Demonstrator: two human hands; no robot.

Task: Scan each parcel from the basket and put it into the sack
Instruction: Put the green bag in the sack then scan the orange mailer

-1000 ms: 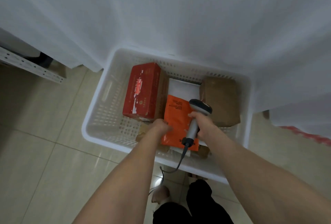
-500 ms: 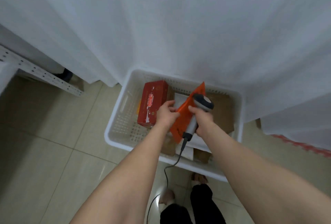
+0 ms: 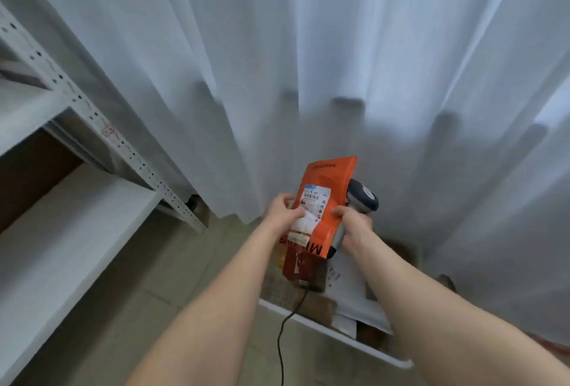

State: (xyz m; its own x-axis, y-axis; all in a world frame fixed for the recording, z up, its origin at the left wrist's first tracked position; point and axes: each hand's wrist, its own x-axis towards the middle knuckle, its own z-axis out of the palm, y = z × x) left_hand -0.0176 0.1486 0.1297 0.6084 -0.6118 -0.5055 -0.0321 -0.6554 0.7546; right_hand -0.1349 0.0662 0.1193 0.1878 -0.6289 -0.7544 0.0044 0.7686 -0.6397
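While the orange parcel (image 3: 327, 182) stands upright in the air above the basket (image 3: 339, 335), its label (image 3: 315, 203) facing the person, the left hand (image 3: 284, 210) pinches its left edge with the fingers curled round it. The right hand (image 3: 353, 220) has its fingers clamped on the handle of the scanner (image 3: 364, 200), and its thumb seems to press the parcel's right edge as well.

The scanner's head sits behind the parcel, so the likeliest fault is a missed read: the beam cannot reach the label until one of the two is turned. The doubled right-hand grip could also let the slick parcel slip down into the basket. The cable (image 3: 285, 324), which crosses the basket rim, might snag when the scanner swings.

There are two hands, one parcel in hand, one scanner and one basket. Inside the basket a red box (image 3: 297, 267) and a white mailer (image 3: 354, 290) show, with brown cardboard beneath; the full number of parcels there cannot be told. The sack is not in view.
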